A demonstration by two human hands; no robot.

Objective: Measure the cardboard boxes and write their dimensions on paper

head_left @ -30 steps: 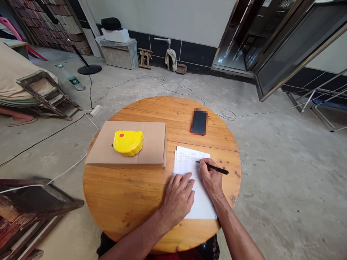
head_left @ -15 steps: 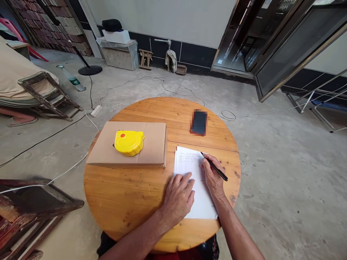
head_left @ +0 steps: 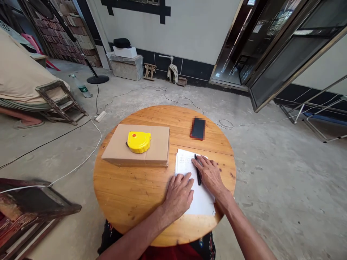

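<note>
White sheets of paper (head_left: 199, 206) with rows of handwriting at the top lie near the right edge of a round wooden table (head_left: 130, 202). My left hand (head_left: 180, 191) rests palm down across the paper's left edge, fingers spread and holding nothing. A black pen (head_left: 198, 177) lies lengthwise on the paper. Over it, my right hand (head_left: 210, 173) is laid flat with its fingers stretched out, thumb and fingertips touching or covering the pen's upper part. Part of the writing is hidden under the right hand.
On the table's left stands a cardboard box (head_left: 114, 148) with a yellow tape-measure-like object (head_left: 138, 142) on top. A dark phone-like object (head_left: 198, 128), blurred, lies beyond the paper. Cables (head_left: 227, 124) cross the concrete floor. A person's leg (head_left: 25, 117) shows at far left.
My right hand has gone from a writing grip to lying flat, and the pen now lies on the paper. My left hand stays put. The view has tilted up slightly.
</note>
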